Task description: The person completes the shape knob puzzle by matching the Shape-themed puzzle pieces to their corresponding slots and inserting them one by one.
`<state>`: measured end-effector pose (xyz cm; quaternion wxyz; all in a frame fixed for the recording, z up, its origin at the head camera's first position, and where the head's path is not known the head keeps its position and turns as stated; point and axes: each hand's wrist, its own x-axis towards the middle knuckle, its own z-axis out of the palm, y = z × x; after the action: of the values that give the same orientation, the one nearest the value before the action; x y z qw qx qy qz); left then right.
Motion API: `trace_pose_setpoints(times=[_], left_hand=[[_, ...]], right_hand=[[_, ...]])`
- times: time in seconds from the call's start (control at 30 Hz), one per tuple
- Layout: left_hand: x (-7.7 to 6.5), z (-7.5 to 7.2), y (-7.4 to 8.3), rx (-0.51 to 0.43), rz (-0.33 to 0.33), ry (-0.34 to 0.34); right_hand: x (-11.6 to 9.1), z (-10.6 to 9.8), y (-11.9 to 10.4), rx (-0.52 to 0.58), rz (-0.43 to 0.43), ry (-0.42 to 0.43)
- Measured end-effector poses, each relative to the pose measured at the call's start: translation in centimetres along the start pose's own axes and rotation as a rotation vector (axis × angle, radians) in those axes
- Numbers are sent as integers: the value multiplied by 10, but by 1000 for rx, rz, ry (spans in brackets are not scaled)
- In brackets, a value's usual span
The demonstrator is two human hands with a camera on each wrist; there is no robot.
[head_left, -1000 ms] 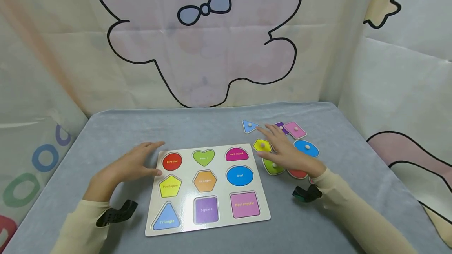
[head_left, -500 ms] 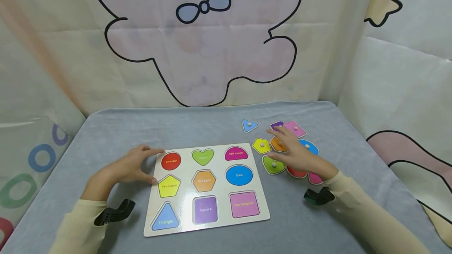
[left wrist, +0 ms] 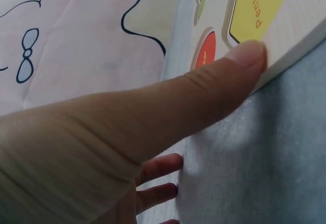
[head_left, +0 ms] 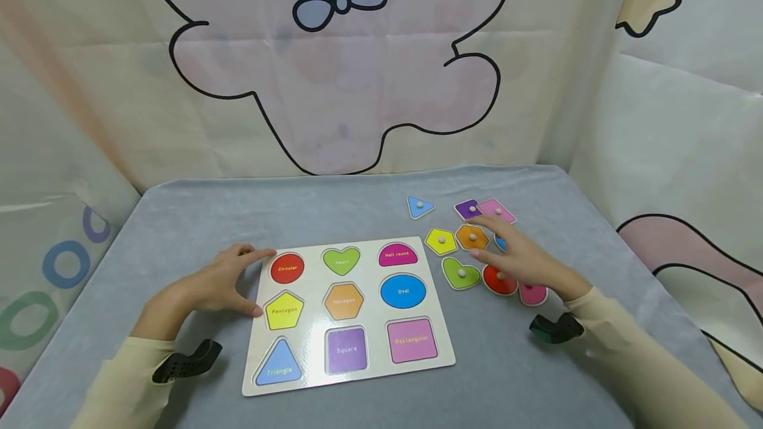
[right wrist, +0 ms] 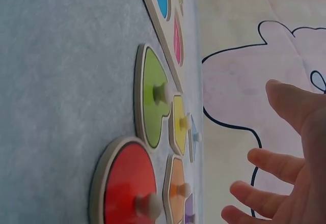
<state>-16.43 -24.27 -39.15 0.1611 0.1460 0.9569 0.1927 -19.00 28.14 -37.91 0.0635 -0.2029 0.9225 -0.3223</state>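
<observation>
The left hand [head_left: 217, 285], spread and gripping nothing, sits at the white rectangular board [head_left: 313, 300]; the right hand [head_left: 530, 260], likewise, hovers near the orange hexagonal piece [head_left: 462, 236] right of it. I'd guess choosing; next, pinching a knob [head_left: 472, 238].

Red circle piece [head_left: 495, 285], green heart piece [head_left: 456, 278], plain blue-grey tablecloth [head_left: 334, 210].

The right grip [head_left: 527, 261] has shifted rightward, baring the orange hexagon [head_left: 471, 238] and hiding most of the blue oval [head_left: 500, 242].

The heart piece [head_left: 456, 275] has room in front; pentagon piece [head_left: 441, 247] blocks behind.
</observation>
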Motion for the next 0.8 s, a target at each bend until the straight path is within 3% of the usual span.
trace_pose_setpoints(times=[0.17, 0.43, 0.8], left_hand=[[0, 0, -1, 0, 10, 10], [3, 2, 0, 6, 23, 9], [-1, -1, -1, 4, 29, 4]], right_hand=[[-4, -1, 7, 0, 25, -12], [-13, -3, 22, -25, -38, -14], [-25, -12, 36, 5, -52, -72]])
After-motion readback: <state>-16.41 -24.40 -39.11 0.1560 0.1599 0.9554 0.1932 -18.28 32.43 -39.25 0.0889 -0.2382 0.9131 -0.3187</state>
